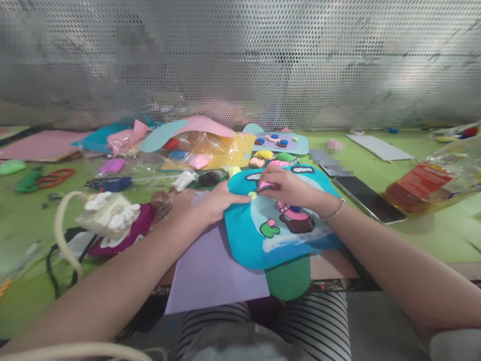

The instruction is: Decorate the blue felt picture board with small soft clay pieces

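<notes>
Card: blue, near the middle of the surface's [443, 245] near edge; card [240, 245] tilt unclear.
Left hand [221, 201]: at card's left edge, thumb by the yellow bit [253, 195]; other fingers partly hidden, grip can't be told.
Right hand [287, 186]: over card's upper middle, fingers narrow, bunched at the pink patch [266, 185]; whether they pinch it, can't tell.
Smear risk: thumb pressing could dent or shift yellow bit, if soft.
Slip risk: purple sheet [221, 271] overhangs near edge; a lap bump could drag it.
Knock risk: phone [370, 199] beyond right wrist; a wide swing could hit it.
</notes>
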Action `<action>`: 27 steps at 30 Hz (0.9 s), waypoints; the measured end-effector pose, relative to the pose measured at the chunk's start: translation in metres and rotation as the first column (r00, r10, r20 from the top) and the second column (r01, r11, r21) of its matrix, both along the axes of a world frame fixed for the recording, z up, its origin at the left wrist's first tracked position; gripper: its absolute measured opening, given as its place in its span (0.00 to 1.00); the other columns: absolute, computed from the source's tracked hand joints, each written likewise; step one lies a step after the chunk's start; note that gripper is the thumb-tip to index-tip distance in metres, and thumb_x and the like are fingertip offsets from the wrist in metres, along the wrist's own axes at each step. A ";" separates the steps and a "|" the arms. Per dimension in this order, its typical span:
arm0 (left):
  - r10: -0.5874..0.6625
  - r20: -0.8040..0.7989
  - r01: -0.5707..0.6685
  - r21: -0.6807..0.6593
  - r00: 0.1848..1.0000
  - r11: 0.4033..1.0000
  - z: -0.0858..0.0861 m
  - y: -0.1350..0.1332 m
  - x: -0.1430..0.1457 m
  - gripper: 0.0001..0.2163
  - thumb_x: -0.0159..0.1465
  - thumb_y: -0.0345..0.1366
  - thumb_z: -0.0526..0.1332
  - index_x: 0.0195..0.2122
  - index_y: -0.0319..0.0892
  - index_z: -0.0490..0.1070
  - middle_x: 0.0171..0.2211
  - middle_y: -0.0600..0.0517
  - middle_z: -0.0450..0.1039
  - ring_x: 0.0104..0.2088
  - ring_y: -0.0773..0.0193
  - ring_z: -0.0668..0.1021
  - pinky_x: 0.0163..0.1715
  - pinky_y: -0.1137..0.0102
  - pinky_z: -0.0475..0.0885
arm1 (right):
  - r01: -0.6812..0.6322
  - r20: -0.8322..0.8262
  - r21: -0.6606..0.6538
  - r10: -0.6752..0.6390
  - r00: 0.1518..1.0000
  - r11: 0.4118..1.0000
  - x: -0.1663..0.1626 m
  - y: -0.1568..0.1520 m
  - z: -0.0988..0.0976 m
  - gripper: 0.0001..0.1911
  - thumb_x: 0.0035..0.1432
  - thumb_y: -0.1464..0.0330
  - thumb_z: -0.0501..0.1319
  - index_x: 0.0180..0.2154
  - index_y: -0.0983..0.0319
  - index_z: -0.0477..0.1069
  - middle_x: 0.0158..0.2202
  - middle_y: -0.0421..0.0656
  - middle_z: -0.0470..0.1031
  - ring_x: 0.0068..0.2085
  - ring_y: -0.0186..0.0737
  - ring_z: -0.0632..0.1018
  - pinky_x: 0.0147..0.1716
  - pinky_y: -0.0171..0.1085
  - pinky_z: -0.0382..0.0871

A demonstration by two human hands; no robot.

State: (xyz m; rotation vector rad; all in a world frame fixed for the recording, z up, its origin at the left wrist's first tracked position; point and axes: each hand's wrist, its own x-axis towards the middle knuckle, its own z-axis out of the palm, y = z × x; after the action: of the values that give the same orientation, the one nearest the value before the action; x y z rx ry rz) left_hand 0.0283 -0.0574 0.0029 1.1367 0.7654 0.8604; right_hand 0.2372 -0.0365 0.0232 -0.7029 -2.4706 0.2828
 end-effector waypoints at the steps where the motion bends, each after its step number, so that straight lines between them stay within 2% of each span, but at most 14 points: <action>1: -0.003 0.000 0.003 0.000 1.000 1.000 0.000 0.000 0.000 0.22 0.44 0.30 0.70 0.43 0.44 0.73 0.40 0.48 0.76 0.37 0.55 0.77 0.42 0.58 0.70 | -0.006 0.001 -0.003 0.006 1.000 1.000 0.000 0.000 0.000 0.03 0.56 0.69 0.59 0.34 0.62 0.70 0.35 0.44 0.67 0.39 0.40 0.70 0.39 0.41 0.67; 14: 0.023 -0.006 -0.023 -0.006 1.000 1.000 0.001 0.000 0.002 0.22 0.43 0.29 0.71 0.41 0.43 0.74 0.38 0.49 0.77 0.36 0.56 0.77 0.42 0.58 0.70 | -0.061 -0.003 0.001 0.061 0.998 0.998 0.002 0.001 -0.002 0.04 0.56 0.72 0.58 0.34 0.61 0.71 0.38 0.45 0.68 0.40 0.39 0.71 0.40 0.41 0.69; 27: 0.026 -0.023 -0.026 -0.007 0.999 1.000 0.001 0.001 0.001 0.22 0.42 0.29 0.71 0.41 0.43 0.74 0.38 0.50 0.77 0.37 0.57 0.77 0.44 0.59 0.70 | -0.049 -0.002 -0.022 0.049 0.999 0.999 0.000 -0.001 -0.001 0.04 0.57 0.71 0.58 0.34 0.62 0.71 0.38 0.46 0.68 0.41 0.40 0.71 0.41 0.41 0.69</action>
State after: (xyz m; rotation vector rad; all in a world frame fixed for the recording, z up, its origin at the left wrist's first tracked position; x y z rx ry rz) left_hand 0.0295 -0.0561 0.0037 1.1344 0.8030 0.8666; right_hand 0.2374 -0.0379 0.0223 -0.6521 -2.4889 0.3299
